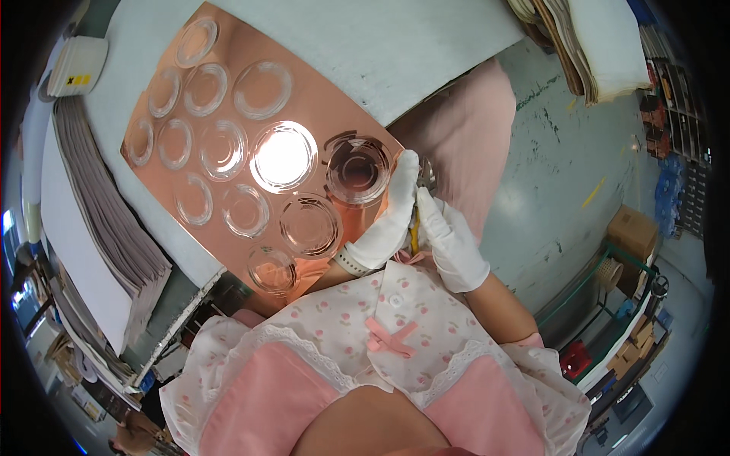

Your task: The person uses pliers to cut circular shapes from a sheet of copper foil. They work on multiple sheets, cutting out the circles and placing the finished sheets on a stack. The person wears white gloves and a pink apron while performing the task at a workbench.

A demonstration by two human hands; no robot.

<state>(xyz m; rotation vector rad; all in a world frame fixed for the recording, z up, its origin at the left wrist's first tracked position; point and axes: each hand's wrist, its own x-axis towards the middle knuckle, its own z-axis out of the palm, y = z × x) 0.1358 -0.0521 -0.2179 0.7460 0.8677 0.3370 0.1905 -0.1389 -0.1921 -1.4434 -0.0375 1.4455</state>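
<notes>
Hold the copper sheet (likely light, easily creased) by its mid-frame edge, your left hand pinching it, your right hand curled around a yellow handle.

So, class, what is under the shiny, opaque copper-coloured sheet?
A pale grey-white flat table appears to run beneath it, showing beyond its far edges; whatever else the sheet directly covers cannot be seen.

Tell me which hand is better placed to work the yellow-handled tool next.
Probably the right: the right hand is already at the yellow-handled tool, while the left hand seems occupied steadying the coppery sheet by its edge.
</notes>
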